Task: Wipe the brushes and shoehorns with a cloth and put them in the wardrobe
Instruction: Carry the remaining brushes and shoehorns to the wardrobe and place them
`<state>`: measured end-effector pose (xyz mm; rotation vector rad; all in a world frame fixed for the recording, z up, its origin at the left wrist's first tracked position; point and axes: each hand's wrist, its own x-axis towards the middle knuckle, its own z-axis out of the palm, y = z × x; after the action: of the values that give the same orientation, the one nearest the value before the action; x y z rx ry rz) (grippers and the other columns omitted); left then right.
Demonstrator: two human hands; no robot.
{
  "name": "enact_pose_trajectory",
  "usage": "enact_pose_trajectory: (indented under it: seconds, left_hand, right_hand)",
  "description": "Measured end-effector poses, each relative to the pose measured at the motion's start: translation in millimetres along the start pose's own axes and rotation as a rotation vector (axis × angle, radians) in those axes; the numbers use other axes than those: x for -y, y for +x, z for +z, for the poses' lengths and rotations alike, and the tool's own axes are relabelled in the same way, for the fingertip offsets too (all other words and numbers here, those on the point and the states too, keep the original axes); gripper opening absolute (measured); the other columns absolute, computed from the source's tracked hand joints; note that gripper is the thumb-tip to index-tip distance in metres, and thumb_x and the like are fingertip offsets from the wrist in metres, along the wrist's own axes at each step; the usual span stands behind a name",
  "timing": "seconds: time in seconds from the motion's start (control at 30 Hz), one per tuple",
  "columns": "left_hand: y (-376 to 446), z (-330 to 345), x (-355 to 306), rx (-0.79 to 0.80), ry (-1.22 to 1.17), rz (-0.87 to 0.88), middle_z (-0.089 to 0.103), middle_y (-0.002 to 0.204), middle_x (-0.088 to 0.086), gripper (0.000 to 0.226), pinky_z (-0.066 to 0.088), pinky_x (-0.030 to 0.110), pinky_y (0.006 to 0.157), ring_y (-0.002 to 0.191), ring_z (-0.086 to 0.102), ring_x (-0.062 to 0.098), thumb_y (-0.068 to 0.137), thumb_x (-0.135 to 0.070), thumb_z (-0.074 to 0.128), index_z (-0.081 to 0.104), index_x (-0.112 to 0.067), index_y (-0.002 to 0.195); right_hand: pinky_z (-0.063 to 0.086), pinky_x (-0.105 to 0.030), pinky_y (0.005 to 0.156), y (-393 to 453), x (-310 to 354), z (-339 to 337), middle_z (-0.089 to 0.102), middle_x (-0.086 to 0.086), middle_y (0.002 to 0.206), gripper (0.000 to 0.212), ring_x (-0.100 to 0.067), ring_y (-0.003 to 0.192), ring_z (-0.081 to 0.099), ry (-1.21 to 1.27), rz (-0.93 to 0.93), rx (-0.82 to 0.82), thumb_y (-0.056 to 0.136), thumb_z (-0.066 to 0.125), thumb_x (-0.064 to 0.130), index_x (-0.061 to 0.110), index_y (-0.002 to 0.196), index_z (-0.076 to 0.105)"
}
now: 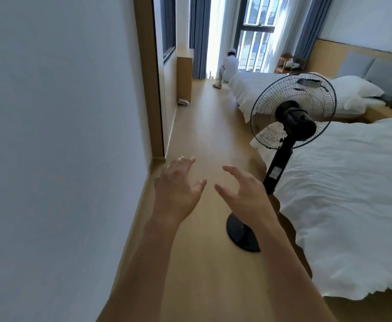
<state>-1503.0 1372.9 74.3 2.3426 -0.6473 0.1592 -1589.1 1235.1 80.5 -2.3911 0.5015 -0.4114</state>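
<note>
Both my hands are raised in front of me over the wooden floor (pixel 204 140), holding nothing. My left hand (pixel 178 189) has its fingers spread, back of the hand toward me. My right hand (pixel 241 194) is open too, fingers curved, a short gap from the left one. No brush, shoehorn or cloth shows in the head view. A wood-framed opening with a dark panel (pixel 160 77) runs along the left wall; I cannot tell whether it is the wardrobe.
A black standing fan (pixel 292 119) stands just right of my right hand, base (pixel 241 233) on the floor. Two white beds (pixel 353 194) fill the right side. A white wall (pixel 57 135) is close on the left. A person in white (pixel 228 66) crouches by the far window.
</note>
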Motion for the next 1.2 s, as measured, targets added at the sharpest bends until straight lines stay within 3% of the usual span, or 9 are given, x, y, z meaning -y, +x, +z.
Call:
enact_pose_trajectory:
  seconds: [0.2,0.57,0.8,1.0,1.2]
  left_hand:
    - [110,10,41,0.014,0.024,0.003,0.042,0.151,-0.004,0.059,0.031,0.042,0.113,0.139,0.039,0.018,0.091,-0.046,0.062,0.041,-0.032,0.145]
    - [308,78,89,-0.005,0.099,-0.021,0.042,0.151,-0.004,0.059,0.030,0.040,0.114,0.139,0.039,0.019,0.092,-0.046,0.061,0.041,-0.031,0.145]
    - [463,112,81,-0.038,0.115,-0.051,0.042,0.151,-0.003,0.058,0.029,0.040,0.113,0.140,0.038,0.018,0.093,-0.044,0.060,0.040,-0.030,0.146]
    - [553,143,89,-0.036,0.112,-0.079,0.043,0.151,-0.003,0.057,0.031,0.038,0.113,0.137,0.040,0.019,0.093,-0.046,0.059,0.042,-0.030,0.145]
    - [658,183,110,0.004,0.074,-0.059,0.041,0.152,-0.004,0.058,0.030,0.044,0.115,0.141,0.035,0.018,0.093,-0.045,0.057,0.038,-0.030,0.147]
  right_hand:
    - [0.035,-0.030,0.108,105,10,38,0.049,0.005,0.148,0.052,-0.015,0.136,0.045,-0.005,0.031,0.002,0.095,0.063,0.040,0.028,0.143,0.049]
    - [0.030,-0.046,0.119,325,-30,96,0.036,0.003,0.159,0.059,-0.018,0.147,0.029,0.020,-0.001,0.088,0.095,0.059,0.048,0.032,0.149,0.040]
    - [0.033,-0.041,0.117,492,-47,82,0.040,0.001,0.157,0.059,-0.020,0.144,0.036,0.016,-0.037,0.134,0.095,0.059,0.046,0.030,0.149,0.042]
    - [0.033,-0.039,0.116,588,-64,85,0.036,0.002,0.159,0.059,-0.020,0.144,0.036,-0.005,-0.028,0.160,0.095,0.061,0.045,0.030,0.149,0.042]
    - [0.029,-0.046,0.118,691,-88,102,0.028,0.000,0.163,0.060,-0.022,0.148,0.031,-0.038,0.033,0.131,0.093,0.062,0.046,0.032,0.149,0.042]
